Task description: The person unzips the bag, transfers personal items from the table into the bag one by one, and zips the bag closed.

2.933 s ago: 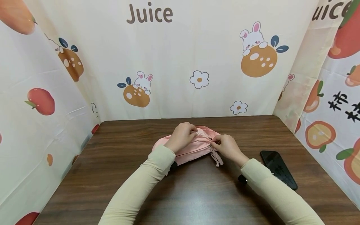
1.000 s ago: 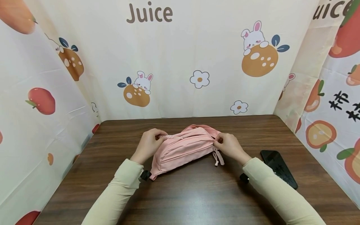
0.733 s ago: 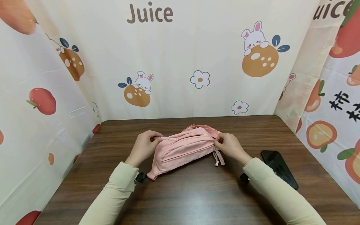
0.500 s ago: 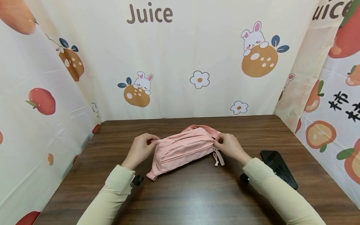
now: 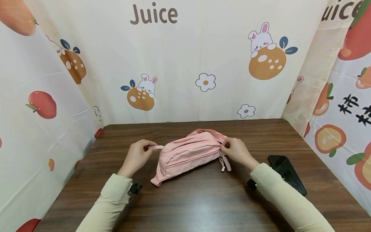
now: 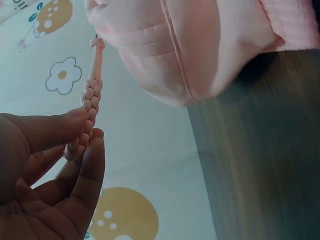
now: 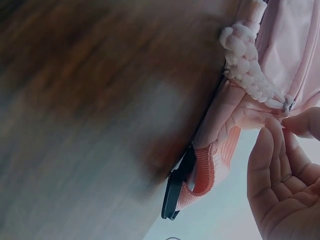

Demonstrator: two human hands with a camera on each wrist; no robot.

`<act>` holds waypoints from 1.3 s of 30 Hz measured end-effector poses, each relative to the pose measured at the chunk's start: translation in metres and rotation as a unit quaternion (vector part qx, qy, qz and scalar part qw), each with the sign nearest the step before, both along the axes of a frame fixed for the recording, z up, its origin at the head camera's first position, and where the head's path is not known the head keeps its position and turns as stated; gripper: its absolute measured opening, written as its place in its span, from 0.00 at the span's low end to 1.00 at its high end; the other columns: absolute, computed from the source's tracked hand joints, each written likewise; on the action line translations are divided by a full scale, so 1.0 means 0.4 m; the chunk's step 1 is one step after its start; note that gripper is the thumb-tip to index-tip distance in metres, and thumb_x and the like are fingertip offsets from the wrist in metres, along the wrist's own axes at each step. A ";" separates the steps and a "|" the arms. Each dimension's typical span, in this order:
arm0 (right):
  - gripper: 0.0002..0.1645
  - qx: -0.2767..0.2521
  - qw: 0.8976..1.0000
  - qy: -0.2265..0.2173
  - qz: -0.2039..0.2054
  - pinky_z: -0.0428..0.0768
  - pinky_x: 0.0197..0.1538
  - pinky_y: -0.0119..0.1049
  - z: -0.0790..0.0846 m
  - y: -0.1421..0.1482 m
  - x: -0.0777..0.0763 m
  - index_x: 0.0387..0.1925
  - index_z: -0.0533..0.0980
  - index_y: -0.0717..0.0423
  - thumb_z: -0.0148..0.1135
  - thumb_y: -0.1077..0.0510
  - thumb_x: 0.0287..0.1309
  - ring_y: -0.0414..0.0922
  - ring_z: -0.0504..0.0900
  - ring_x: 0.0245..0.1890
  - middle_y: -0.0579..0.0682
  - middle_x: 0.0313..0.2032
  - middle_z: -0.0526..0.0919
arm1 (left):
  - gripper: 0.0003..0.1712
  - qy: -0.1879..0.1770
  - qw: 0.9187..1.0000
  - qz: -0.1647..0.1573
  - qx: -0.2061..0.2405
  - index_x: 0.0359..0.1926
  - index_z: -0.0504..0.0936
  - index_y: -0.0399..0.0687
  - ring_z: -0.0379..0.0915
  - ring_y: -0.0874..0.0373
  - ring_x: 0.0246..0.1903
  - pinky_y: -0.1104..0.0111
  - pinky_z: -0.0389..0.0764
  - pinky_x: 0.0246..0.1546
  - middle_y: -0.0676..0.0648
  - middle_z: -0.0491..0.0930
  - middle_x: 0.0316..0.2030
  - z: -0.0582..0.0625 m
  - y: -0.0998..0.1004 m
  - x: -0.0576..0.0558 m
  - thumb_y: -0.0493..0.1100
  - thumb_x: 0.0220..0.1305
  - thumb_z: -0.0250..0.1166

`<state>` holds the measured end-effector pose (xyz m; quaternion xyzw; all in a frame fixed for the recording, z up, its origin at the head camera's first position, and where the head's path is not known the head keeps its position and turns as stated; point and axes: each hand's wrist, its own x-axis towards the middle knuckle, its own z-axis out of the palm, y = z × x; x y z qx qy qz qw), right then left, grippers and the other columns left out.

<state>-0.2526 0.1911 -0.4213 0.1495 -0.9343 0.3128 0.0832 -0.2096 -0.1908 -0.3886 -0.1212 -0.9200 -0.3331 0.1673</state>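
A pink waist bag (image 5: 188,153) lies on the dark wooden table (image 5: 185,206). My left hand (image 5: 139,156) is off its left end and pinches a braided zipper pull (image 6: 91,102) between thumb and fingertips; the pull is stretched taut from the bag in the left wrist view. At the bag's right end, my right hand (image 5: 236,149) pinches the fabric by the zipper end, with thumb and fingers together in the right wrist view. Close by that hand hang other braided pulls (image 7: 245,62). Pink webbing with a black buckle (image 7: 177,187) shows below the bag's end.
A black phone (image 5: 287,174) lies on the table to the right, partly behind the right sleeve (image 5: 285,196). Curtains with fruit and rabbit prints (image 5: 179,64) stand along the table's back and sides.
My left hand has moved from over the bag's top to its left end and beyond, drawing the zipper pull leftward. My right hand has stayed at the right end.
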 end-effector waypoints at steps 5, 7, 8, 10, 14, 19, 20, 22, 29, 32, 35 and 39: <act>0.06 0.000 1.000 0.003 0.000 0.71 0.28 0.34 0.001 0.001 0.001 0.23 0.78 0.53 0.63 0.61 0.53 0.39 0.72 0.21 0.45 0.21 0.80 | 0.04 -0.005 1.000 0.005 -0.004 0.36 0.88 0.44 0.71 0.58 0.29 0.69 0.71 0.31 0.48 0.81 0.29 -0.007 -0.014 0.008 0.38 0.59 0.69; 0.06 0.001 1.000 0.005 0.000 0.70 0.28 0.34 0.001 0.002 0.001 0.22 0.78 0.53 0.63 0.61 0.53 0.39 0.72 0.21 0.44 0.20 0.80 | 0.04 -0.007 1.000 0.008 -0.006 0.36 0.88 0.44 0.71 0.58 0.29 0.69 0.71 0.31 0.48 0.81 0.29 -0.011 -0.018 0.011 0.38 0.59 0.69; 0.06 0.001 1.000 0.005 -0.001 0.70 0.28 0.34 0.001 0.002 0.001 0.22 0.78 0.53 0.63 0.61 0.53 0.39 0.72 0.21 0.44 0.20 0.79 | 0.04 -0.008 1.000 0.008 -0.006 0.36 0.88 0.44 0.71 0.58 0.29 0.70 0.72 0.31 0.49 0.81 0.29 -0.012 -0.020 0.013 0.38 0.59 0.69; 0.06 0.001 1.000 0.006 -0.001 0.70 0.28 0.34 0.002 0.003 0.001 0.22 0.78 0.53 0.63 0.61 0.53 0.39 0.72 0.21 0.45 0.20 0.79 | 0.04 -0.010 1.000 0.009 -0.007 0.35 0.88 0.44 0.71 0.58 0.29 0.70 0.72 0.31 0.48 0.81 0.29 -0.018 -0.025 0.015 0.38 0.59 0.69; 0.06 0.000 1.000 0.003 -0.001 0.70 0.28 0.34 0.002 0.006 0.001 0.23 0.78 0.53 0.63 0.61 0.54 0.39 0.72 0.21 0.45 0.21 0.80 | 0.03 -0.013 1.000 0.009 -0.015 0.34 0.88 0.44 0.71 0.59 0.29 0.70 0.72 0.31 0.48 0.82 0.29 -0.027 -0.034 0.017 0.36 0.58 0.69; 0.06 0.001 1.000 0.000 0.000 0.70 0.28 0.34 0.002 0.008 0.000 0.23 0.78 0.53 0.62 0.61 0.54 0.39 0.72 0.21 0.45 0.21 0.80 | 0.03 -0.034 0.999 0.010 -0.024 0.33 0.88 0.45 0.71 0.60 0.28 0.70 0.72 0.30 0.47 0.84 0.30 -0.034 -0.043 0.022 0.35 0.58 0.69; 0.06 0.001 1.000 -0.001 0.000 0.70 0.28 0.33 0.002 0.009 0.000 0.23 0.78 0.53 0.62 0.61 0.54 0.39 0.72 0.21 0.45 0.21 0.80 | 0.03 -0.039 0.999 0.009 -0.025 0.33 0.88 0.45 0.71 0.60 0.28 0.70 0.71 0.30 0.47 0.84 0.30 -0.035 -0.044 0.022 0.35 0.58 0.69; 0.06 0.000 1.000 -0.002 0.000 0.70 0.28 0.34 0.002 0.010 0.001 0.23 0.78 0.53 0.63 0.61 0.54 0.39 0.72 0.21 0.45 0.21 0.80 | 0.03 -0.051 0.998 0.008 -0.026 0.33 0.88 0.45 0.71 0.60 0.27 0.70 0.71 0.29 0.47 0.84 0.30 -0.037 -0.046 0.023 0.35 0.58 0.69; 0.06 0.000 1.000 -0.001 0.000 0.70 0.28 0.34 0.002 0.011 0.002 0.23 0.78 0.53 0.63 0.61 0.54 0.39 0.72 0.21 0.44 0.21 0.80 | 0.05 -0.062 0.997 -0.003 -0.034 0.30 0.88 0.44 0.68 0.61 0.25 0.72 0.69 0.26 0.46 0.85 0.30 -0.054 -0.054 0.024 0.31 0.55 0.68; 0.06 0.001 1.000 -0.001 0.001 0.70 0.28 0.34 0.003 0.011 0.002 0.23 0.78 0.53 0.63 0.61 0.54 0.39 0.72 0.21 0.44 0.21 0.80 | 0.05 -0.065 0.997 -0.008 -0.041 0.29 0.88 0.43 0.67 0.61 0.24 0.73 0.67 0.25 0.47 0.85 0.29 -0.060 -0.056 0.025 0.31 0.55 0.68; 0.06 0.000 1.000 -0.002 0.001 0.71 0.28 0.34 0.003 0.011 0.002 0.23 0.79 0.53 0.63 0.61 0.54 0.39 0.72 0.21 0.45 0.21 0.80 | 0.05 -0.075 0.996 -0.011 -0.047 0.29 0.88 0.42 0.65 0.61 0.23 0.73 0.66 0.23 0.47 0.84 0.28 -0.061 -0.058 0.027 0.30 0.55 0.67; 0.05 0.000 1.000 -0.006 0.000 0.71 0.27 0.33 0.004 0.010 0.003 0.24 0.79 0.53 0.63 0.61 0.54 0.39 0.72 0.21 0.45 0.21 0.80 | 0.03 -0.093 0.994 -0.011 -0.056 0.29 0.88 0.42 0.65 0.61 0.22 0.72 0.65 0.23 0.50 0.80 0.23 -0.063 -0.063 0.032 0.32 0.56 0.68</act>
